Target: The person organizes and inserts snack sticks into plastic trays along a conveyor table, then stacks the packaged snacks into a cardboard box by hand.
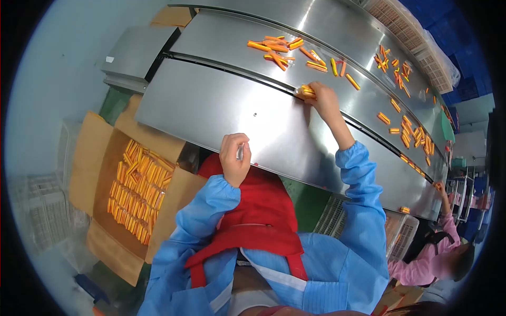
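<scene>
My right hand [325, 103] reaches over the seam of the steel table, its fingers closed around a small clear-wrapped bundle of yellow-and-orange sticks [307, 91]. My left hand [235, 158] hovers by the near edge of the bare steel top, fingers curled in, with nothing visible in them. Just beyond my right hand, loose yellow-and-orange sticks [352, 81] lie on the middle strip, with a larger pile [274, 47] farther left. Down to my left stands an open cardboard box [105, 237], with rows of wrapped stick bundles [138, 195] inside.
More sticks [416, 134] are spread along the strip to the right. A co-worker in a pink top [421, 258] reaches to the table's far right end. Pale plastic crates [437, 63] line the back right. A grey metal housing [137, 52] closes the left end.
</scene>
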{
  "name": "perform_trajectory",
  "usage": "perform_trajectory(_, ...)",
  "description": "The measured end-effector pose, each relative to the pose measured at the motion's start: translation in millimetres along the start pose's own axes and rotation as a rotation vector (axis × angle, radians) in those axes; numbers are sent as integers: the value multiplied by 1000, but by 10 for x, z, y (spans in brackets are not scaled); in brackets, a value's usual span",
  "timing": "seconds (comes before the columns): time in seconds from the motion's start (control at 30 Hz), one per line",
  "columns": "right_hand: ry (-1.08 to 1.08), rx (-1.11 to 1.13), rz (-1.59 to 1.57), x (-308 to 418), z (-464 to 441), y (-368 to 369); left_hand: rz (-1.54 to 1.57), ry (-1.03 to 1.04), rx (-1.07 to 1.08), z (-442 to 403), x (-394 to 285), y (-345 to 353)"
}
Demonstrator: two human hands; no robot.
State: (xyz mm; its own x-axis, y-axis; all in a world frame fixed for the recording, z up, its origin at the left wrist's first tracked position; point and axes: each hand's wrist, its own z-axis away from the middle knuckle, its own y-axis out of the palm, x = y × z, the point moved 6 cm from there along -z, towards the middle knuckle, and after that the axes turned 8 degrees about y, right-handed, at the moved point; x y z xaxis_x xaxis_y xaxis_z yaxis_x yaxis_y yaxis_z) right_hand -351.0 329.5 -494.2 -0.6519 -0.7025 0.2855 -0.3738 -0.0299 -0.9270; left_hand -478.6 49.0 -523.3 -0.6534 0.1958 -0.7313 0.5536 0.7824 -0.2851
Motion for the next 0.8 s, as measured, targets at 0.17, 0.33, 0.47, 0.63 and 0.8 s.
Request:
perform_trajectory(0.17, 41, 76, -7, -117, -219, 1, -199, 130, -45, -23, -2, 68)
perform_trajectory(0.33, -58, 188, 62, 65, -196, 161, -327, 166, -30, -32, 11, 101)
perform_trajectory(0.47, -22, 106, 64, 99, -292, 101, -330, 146, -19, -51, -16, 80)
perform_trajectory(0.63, -14, 158, 137, 114, -374, 30, -340, 138, 16, -65, -17, 91)
perform_trajectory(0.8, 112, 397, 162, -121, -143, 105, -368, 143, 22, -73, -28, 95)
